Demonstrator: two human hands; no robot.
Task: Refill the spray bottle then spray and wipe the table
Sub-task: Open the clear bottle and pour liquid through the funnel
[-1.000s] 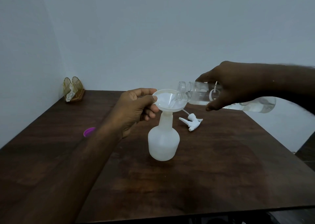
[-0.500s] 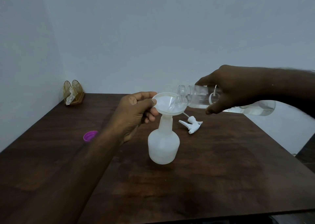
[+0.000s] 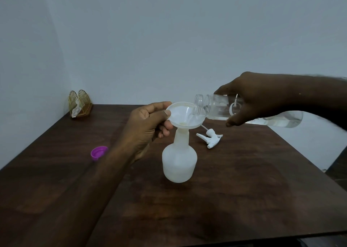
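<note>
A white translucent spray bottle (image 3: 179, 162) stands upright near the middle of the dark wooden table (image 3: 244, 199), with no top on it. A white funnel (image 3: 183, 116) sits in its neck, and my left hand (image 3: 148, 123) pinches the funnel's rim. My right hand (image 3: 257, 98) holds a clear water bottle (image 3: 212, 107) tipped almost flat, its open mouth over the funnel. Water runs from it into the funnel. The white trigger sprayer head (image 3: 211, 138) lies on the table behind the spray bottle.
A purple cap (image 3: 99, 152) lies on the table to the left. A gold wire napkin holder (image 3: 79, 104) with a white cloth stands in the far left corner by the wall. The table's right edge runs diagonally at the right.
The view has shifted a little, so everything sits lower in the frame. My hands keep the same hold and the water bottle stays tipped over the funnel.
</note>
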